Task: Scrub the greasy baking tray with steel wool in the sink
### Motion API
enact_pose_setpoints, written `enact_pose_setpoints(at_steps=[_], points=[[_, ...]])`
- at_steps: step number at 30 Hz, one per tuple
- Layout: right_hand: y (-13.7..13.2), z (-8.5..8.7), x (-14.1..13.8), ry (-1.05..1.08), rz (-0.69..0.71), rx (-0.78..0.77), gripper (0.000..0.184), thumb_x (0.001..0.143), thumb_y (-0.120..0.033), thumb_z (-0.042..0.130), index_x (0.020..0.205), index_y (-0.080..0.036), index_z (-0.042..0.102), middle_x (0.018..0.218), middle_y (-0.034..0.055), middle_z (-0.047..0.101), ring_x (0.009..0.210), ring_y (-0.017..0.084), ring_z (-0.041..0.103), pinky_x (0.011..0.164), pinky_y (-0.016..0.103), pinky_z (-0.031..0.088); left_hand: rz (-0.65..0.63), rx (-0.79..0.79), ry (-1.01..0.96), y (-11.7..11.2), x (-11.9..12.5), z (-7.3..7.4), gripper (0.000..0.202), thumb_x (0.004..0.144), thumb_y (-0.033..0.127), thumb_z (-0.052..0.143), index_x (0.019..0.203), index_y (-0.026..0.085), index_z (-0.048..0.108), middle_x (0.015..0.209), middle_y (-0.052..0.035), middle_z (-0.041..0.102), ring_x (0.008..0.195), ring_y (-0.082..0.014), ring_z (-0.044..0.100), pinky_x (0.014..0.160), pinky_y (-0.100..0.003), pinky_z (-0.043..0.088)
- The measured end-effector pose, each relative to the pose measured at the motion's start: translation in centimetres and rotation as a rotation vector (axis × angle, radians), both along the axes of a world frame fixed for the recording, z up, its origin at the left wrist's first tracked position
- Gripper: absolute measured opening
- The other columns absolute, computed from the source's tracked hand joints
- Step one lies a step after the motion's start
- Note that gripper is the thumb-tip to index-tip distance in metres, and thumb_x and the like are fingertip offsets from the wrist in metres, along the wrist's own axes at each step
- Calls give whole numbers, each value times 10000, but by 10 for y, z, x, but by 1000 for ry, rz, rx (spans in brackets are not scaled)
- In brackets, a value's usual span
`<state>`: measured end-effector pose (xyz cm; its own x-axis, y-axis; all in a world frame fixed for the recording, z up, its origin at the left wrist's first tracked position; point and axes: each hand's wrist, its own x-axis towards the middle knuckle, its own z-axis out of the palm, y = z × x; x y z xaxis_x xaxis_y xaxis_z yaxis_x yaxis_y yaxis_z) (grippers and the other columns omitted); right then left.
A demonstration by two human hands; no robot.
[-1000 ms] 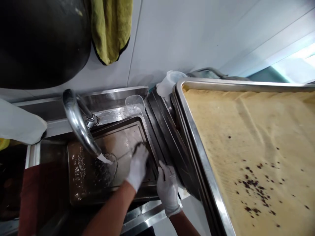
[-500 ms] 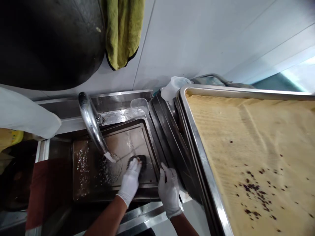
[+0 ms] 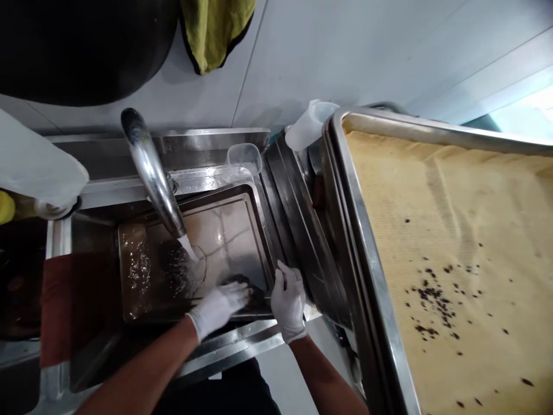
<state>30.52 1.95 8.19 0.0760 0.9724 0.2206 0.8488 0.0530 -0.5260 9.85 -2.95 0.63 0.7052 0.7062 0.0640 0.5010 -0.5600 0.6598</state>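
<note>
A metal baking tray lies tilted in the sink, with water spread over its left part. My left hand, in a white glove, presses a dark scouring pad onto the tray near its front edge. Part of the pad is hidden under the fingers. At the tray's front right corner my gloved right hand is closed on the rim. From the curved faucet water runs onto the middle of the tray.
Right of the sink stand dark upright trays and a large tray lined with yellow mesh, with dark crumbs on it. A clear plastic container and a white jug stand behind. A green towel hangs on the wall.
My left hand has moved the scouring pad toward the tray's front edge. My right hand stays at the rim. The whole view has shifted, so most things appear higher.
</note>
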Motion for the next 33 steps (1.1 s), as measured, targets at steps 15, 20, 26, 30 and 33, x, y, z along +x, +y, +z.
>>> enact_pose_setpoints(at_steps=[15,20,26,30,33], points=[[4,-5,-2,-62,24,30,319,1000,-254,523,1242,-119,680,1064,137,683,1010,226,649,941,428,574,182,-382,-47,-19,6,35,532,886,149,553,1400,260,629,1394,-60,695,1234,-228,685,1045,-358,579],[4,-3,-4,-66,51,47,312,994,-230,527,1240,-108,675,1067,149,684,1018,235,637,953,438,569,492,-797,263,-73,-133,6,429,972,194,434,1256,266,748,1347,-67,717,1266,-243,674,1157,-397,491],[5,-3,-7,-74,38,36,315,1001,-244,516,1228,-98,678,1082,165,694,1024,241,640,954,440,565,394,-606,125,-48,-37,50,552,906,88,454,1389,266,655,1416,-76,678,1286,-239,659,1135,-394,506],[5,-3,-6,-58,43,23,311,1003,-247,512,1232,-111,673,1078,157,692,1018,238,642,945,438,565,172,-549,-59,-31,-6,65,284,910,269,595,1139,282,762,1314,-30,740,1109,-226,726,971,-341,573],[5,-3,-5,-56,40,38,304,997,-239,527,1229,-109,674,1080,153,692,1018,232,643,945,423,565,323,-671,97,-56,-81,38,274,908,187,523,936,258,786,1159,-17,791,1077,-199,723,984,-307,530]])
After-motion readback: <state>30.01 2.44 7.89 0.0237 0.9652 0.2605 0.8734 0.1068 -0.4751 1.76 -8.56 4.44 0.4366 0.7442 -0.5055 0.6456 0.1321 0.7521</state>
